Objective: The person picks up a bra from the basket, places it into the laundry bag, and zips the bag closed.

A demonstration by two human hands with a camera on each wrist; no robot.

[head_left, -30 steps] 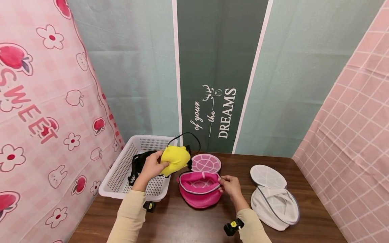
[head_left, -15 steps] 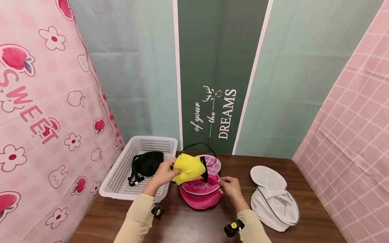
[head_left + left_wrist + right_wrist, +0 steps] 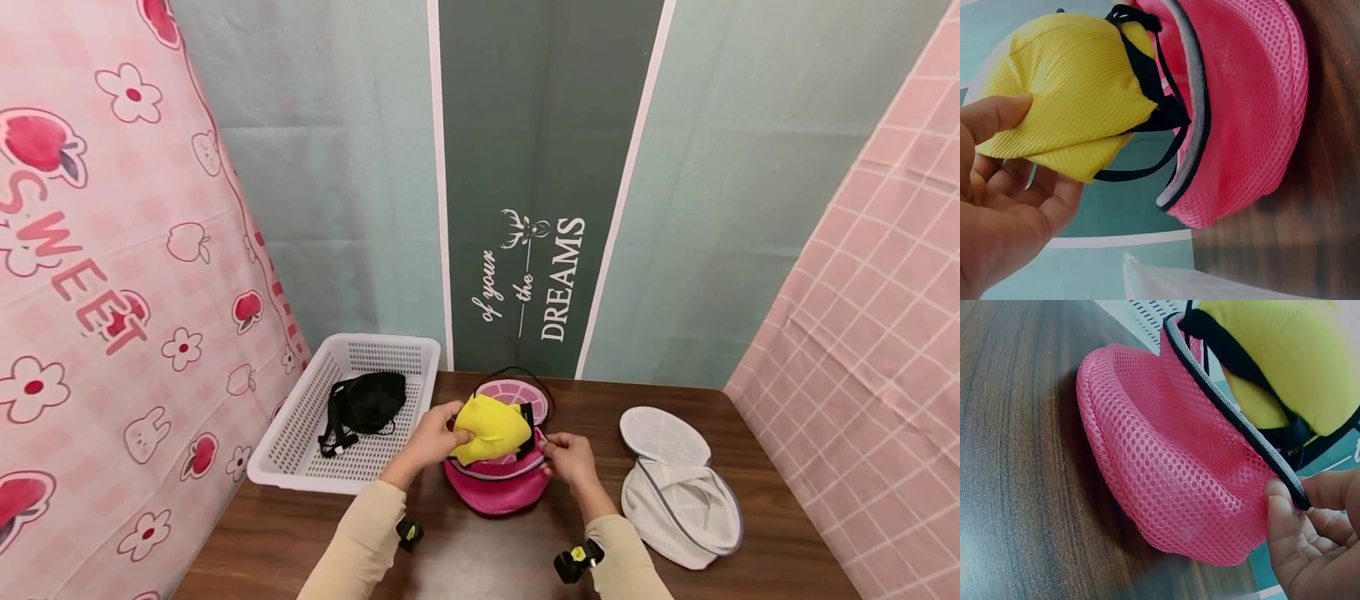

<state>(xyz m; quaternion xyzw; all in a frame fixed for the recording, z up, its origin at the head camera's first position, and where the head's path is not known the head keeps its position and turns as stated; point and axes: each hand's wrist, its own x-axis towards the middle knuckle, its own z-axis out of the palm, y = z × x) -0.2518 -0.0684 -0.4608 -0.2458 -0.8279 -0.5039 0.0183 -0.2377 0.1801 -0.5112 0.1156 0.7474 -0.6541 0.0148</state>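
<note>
My left hand (image 3: 431, 438) pinches a folded yellow ribbed bra (image 3: 489, 429) with black straps and trim, thumb on its near face in the left wrist view. The bra hangs over the mouth of a pink mesh laundry bag (image 3: 498, 496), partly covering the opening. At the bag's right side, my right hand (image 3: 572, 460) pinches the zipper edge (image 3: 1241, 422) between thumb and fingers, and the mouth stands open. The bag's round pink lid (image 3: 538, 404) is folded back behind, partly hidden by the bra. A black strap loops above the lid.
On the left stands a white slotted basket (image 3: 288, 479) with a black strappy garment (image 3: 369, 402) inside. To the right lies a white mesh bag (image 3: 663, 517) with its round lid (image 3: 663, 435) flipped back. Curtains border the wooden table (image 3: 465, 575) at the back and sides.
My left hand has carried the yellow bra rightward and down, from beside the basket to over the pink bag's mouth. My right hand keeps its pinch on the bag's edge, nearly still.
</note>
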